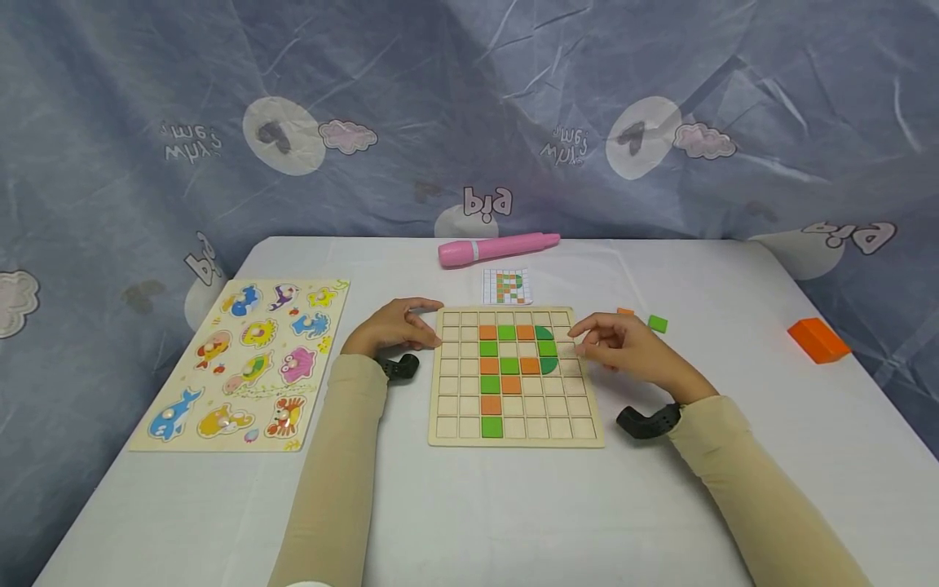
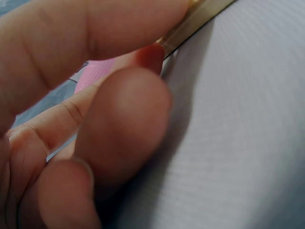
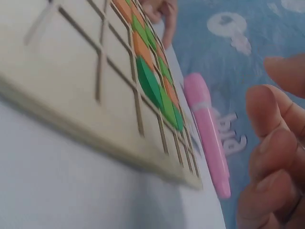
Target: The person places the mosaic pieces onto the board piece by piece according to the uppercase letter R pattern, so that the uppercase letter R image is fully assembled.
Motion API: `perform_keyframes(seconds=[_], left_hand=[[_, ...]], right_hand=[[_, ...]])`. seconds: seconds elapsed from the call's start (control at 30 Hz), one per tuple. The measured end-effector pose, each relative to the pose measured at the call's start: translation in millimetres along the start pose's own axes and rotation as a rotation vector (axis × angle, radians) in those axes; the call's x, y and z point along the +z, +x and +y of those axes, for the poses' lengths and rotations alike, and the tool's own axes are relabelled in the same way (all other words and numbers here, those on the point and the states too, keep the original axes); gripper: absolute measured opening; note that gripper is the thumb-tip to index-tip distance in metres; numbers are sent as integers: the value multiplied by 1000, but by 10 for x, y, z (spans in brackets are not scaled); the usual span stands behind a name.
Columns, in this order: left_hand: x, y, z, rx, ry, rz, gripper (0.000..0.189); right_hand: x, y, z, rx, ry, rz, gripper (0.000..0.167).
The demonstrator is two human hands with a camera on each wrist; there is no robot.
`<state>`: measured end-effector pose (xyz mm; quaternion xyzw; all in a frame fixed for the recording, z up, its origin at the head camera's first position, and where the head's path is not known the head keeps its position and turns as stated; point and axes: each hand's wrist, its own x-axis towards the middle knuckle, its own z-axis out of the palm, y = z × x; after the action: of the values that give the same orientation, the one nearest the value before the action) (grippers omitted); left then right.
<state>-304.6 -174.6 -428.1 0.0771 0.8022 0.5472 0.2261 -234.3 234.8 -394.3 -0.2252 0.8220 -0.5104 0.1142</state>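
A wooden grid board (image 1: pixel 513 428) lies flat on the table. Orange and green square tiles and dark green rounded tiles form a letter-like figure in it. My left hand (image 1: pixel 397 324) rests at the board's upper left edge, fingertips touching the rim (image 2: pixel 190 28). Beside the right edge hovers my right hand (image 1: pixel 631 346), fingers loosely bent, with nothing visible between them; the right wrist view shows these fingers (image 3: pixel 271 148) apart from the board. Behind the board lies a small pattern card (image 1: pixel 507 287) with a similar coloured figure.
A green tile (image 1: pixel 658 324) and a partly hidden orange tile (image 1: pixel 625 311) lie beyond my right hand. An orange block (image 1: pixel 818 341) sits far right. A pink pen-shaped object (image 1: pixel 499 249) lies at the back. An animal puzzle board (image 1: pixel 242 367) occupies the left side.
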Motion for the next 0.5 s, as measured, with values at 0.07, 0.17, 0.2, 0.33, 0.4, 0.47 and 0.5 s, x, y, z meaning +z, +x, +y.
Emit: perform_keyframes(seconds=[0.07, 0.17, 0.2, 0.33, 0.4, 0.47, 0.5], left_hand=[[-1, 6, -5, -6, 8, 6, 80], [-2, 17, -19, -10, 15, 9, 80], [-3, 18, -21, -9, 17, 9, 80], [-7, 23, -28, 2, 14, 0, 80], [-8, 20, -26, 8, 5, -5, 80], [-8, 18, -26, 11, -6, -9, 80], [-7, 15, -26, 11, -11, -9, 80]], right_hand=[[-94, -15, 41, 24, -3, 39, 29], [-220, -35, 130, 46, 12, 101, 31], [-260, -40, 166, 53, 10, 121, 32], [-405, -63, 326, 85, 0, 190, 32], [-469, -69, 403, 107, -20, 210, 33], [-526, -71, 475, 134, -28, 222, 35], [-551, -71, 505, 152, -31, 225, 36]])
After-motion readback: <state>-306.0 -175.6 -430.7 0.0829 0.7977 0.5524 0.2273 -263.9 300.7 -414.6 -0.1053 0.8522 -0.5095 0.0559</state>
